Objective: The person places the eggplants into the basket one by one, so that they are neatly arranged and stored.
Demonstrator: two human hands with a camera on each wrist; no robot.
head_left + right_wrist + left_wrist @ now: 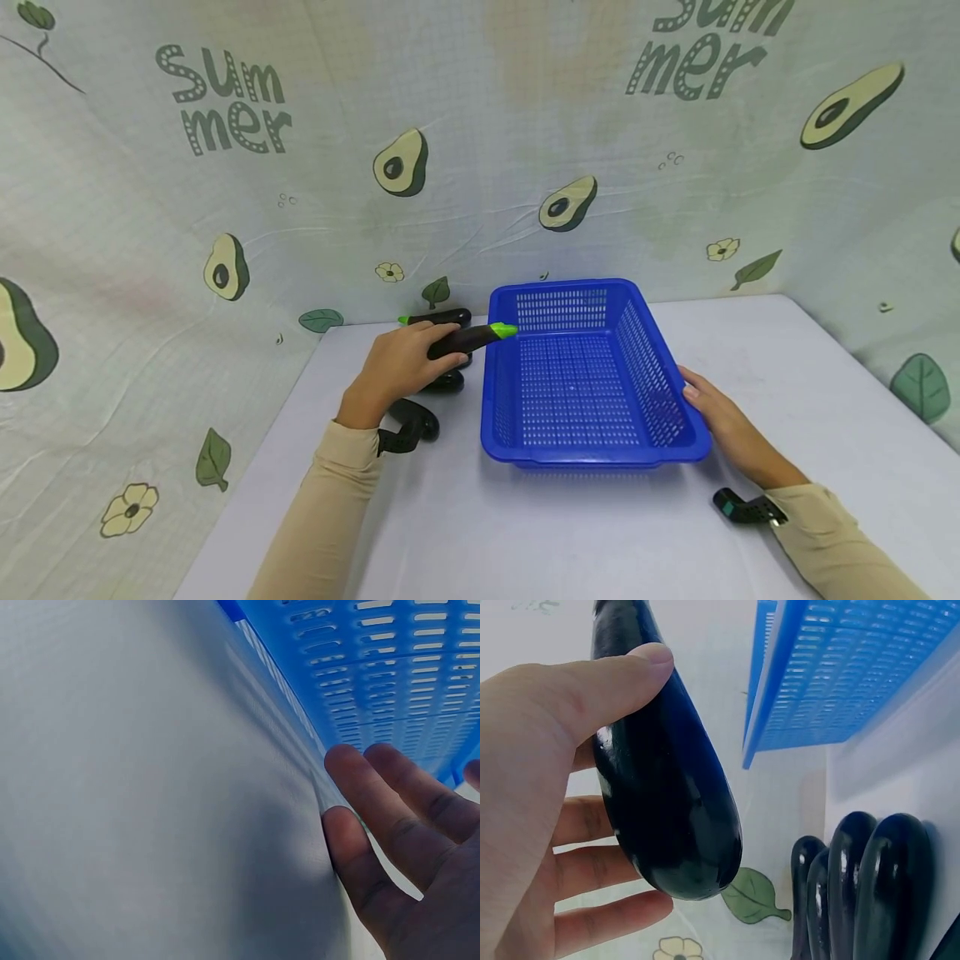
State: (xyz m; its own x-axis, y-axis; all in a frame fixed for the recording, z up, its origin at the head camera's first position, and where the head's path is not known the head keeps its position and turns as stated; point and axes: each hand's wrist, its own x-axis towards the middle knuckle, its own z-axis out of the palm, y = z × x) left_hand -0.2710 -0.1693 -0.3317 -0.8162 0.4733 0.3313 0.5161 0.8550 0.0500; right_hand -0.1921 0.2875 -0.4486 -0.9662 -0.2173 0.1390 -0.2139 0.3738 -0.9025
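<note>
So, from the head view: the left hand (403, 362) had its fingers and thumb clamped on an eggplant (461, 342), between nine and ten o'clock from the middle of the basket (596, 455), green tip lined up with the left rim. Couldn't really tell how high above it. The right hand (723, 425) was between three and four o'clock, against the outside of the rim. The spares (447, 382) lay on the table (525, 537) at nine o'clock, partly hidden by the left hand, and I saw none in the basket. My read: pick-up done, mid-carry, nothing dropped in yet.

Left wrist view backs up the grip: thumb across the front, fingers behind, fat end free. Basket between one and two o'clock, four spares between four and five, all well apart from the held one. I figured the next move called for swinging it toward three o'clock of the head view, clear of the rim, then letting go low so it wouldn't roll.

Right wrist view: fingers at three o'clock, mostly straight and slightly apart, close by the basket wall. Looked like steadying to me, but I couldn't tell how hard it pressed.
</note>
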